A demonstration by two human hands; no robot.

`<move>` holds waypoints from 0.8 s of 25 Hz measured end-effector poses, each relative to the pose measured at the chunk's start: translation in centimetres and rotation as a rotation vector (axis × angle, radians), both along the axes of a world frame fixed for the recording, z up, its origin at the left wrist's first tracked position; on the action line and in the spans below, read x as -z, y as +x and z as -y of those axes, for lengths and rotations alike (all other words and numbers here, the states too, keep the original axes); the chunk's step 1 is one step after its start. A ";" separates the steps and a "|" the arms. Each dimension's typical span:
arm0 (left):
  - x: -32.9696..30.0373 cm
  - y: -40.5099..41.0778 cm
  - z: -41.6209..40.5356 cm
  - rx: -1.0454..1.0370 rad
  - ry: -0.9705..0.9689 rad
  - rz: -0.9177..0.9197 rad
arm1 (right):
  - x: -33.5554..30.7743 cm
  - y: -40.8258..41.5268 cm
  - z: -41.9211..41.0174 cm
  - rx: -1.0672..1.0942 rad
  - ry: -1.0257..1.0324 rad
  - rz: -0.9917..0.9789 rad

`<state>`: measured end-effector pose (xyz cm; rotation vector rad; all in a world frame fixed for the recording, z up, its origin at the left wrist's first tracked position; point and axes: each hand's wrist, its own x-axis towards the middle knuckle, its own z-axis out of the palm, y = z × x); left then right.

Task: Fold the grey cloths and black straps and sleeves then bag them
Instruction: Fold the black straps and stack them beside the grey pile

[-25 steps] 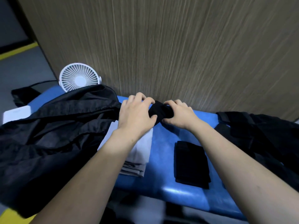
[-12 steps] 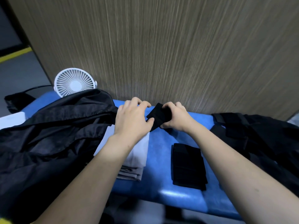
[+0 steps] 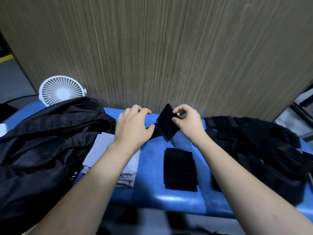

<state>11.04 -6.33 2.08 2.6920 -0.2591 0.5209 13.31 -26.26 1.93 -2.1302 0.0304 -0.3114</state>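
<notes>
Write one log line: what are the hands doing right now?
step: folding | right hand: pinches black sleeve | left hand: holds its other end | folded black stack: on blue table

A small black fabric sleeve (image 3: 166, 122) tilts mid-frame, half folded; a folded black strap stack (image 3: 180, 169) lies below it, folded grey cloths (image 3: 101, 146) left of centre.

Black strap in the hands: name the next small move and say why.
Probably lay the raised flap down over the rest of the black strap and press it flat. The right hand pinches that flap, tilted up off the blue table, while the left hand holds the other end with its thumb. Once flat, it could join the folded black stack nearer the person.
</notes>
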 end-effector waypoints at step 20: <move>-1.9 -4.7 4.9 0.404 -0.527 -0.277 | -6.1 -12.4 5.4 0.101 0.207 0.353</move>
